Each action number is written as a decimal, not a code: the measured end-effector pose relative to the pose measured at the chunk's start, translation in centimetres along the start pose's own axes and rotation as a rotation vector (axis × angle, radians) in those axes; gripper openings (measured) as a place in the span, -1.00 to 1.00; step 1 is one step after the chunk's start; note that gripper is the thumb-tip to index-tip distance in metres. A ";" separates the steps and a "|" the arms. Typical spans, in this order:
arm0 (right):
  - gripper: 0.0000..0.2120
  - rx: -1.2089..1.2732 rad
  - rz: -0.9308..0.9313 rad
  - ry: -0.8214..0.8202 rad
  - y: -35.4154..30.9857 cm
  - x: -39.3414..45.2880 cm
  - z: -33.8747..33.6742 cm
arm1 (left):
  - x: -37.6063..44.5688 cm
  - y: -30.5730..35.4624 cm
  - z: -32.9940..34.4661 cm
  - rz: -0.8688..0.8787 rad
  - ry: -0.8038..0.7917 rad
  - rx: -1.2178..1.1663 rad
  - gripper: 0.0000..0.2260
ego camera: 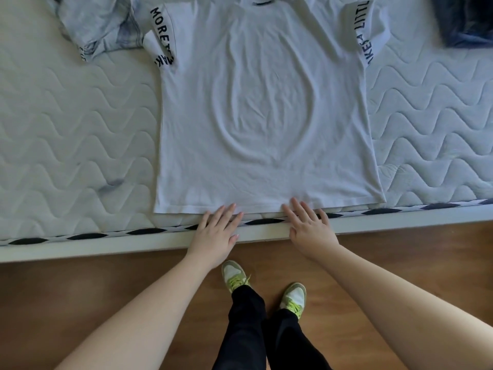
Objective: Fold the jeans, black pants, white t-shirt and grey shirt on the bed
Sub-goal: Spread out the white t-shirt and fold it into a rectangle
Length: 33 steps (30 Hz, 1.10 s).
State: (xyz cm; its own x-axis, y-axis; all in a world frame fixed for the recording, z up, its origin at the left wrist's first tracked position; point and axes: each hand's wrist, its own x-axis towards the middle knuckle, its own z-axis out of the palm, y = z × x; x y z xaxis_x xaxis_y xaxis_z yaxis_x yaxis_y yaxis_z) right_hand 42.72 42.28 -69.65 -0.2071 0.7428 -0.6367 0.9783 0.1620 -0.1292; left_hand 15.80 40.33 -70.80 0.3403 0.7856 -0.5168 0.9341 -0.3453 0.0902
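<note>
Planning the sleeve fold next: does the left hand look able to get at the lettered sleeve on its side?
Probably yes: the left hand lies flat at the hem, and only flat white t-shirt and mattress lie before the sleeve.

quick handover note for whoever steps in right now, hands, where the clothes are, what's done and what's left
Left hand and right hand: open, fingers flat at the hem of the white t-shirt.
White t-shirt: spread flat on the bed, not yet folded.
Grey shirt: bunched at top left, unfolded.
Dark garment: top right, partly out of view.
Left: fold the t-shirt, then the rest.
</note>
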 end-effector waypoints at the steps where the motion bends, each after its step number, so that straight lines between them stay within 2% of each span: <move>1: -0.44 -0.020 0.007 -0.003 -0.3 0.1 -0.4 | -0.3 -0.1 -0.4 -0.003 -0.010 -0.020 -0.48; 5: -0.55 -0.074 0.053 -0.021 -1.8 2.2 -3.5 | 2.0 -0.6 -4.0 0.025 -0.056 -0.154 -0.57; 8: -0.62 -0.045 0.117 -0.166 -2.5 3.9 -6.0 | 4.1 -1.4 -6.7 0.042 -0.131 -0.193 -0.63; 11: -0.55 -0.001 0.152 -0.270 -2.9 4.4 -6.9 | 4.4 -3.1 -7.5 0.030 -0.203 -0.208 -0.62; 17: -0.43 0.064 0.127 -0.378 -2.6 3.2 -6.6 | 4.4 -6.2 -7.7 0.008 -0.203 -0.246 -0.58; 21: -0.49 -0.007 0.084 -0.359 -2.0 4.4 -7.0 | 6.0 -8.2 -9.0 -0.088 -0.235 -0.354 -0.60; 25: -0.61 -0.067 0.063 -0.342 -2.4 8.2 -10.2 | 8.3 -10.2 -11.7 -0.186 -0.158 -0.465 -0.62; 29: -0.69 0.047 0.030 -0.187 -3.2 11.6 -13.7 | 10.1 -11.9 -14.6 -0.272 -0.052 -0.538 -0.64; 33: -0.60 0.117 -0.035 -0.047 -4.2 15.1 -17.4 | 12.0 -14.1 -16.5 -0.373 0.086 -0.631 -0.66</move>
State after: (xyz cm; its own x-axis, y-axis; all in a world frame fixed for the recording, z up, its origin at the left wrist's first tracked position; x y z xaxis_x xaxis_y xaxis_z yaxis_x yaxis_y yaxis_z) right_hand 35.37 64.11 -65.43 -0.2433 0.7063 -0.6647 0.9652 0.1087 -0.2378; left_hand 8.46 63.15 -64.21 -0.0287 0.8394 -0.5428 0.8648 0.2932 0.4077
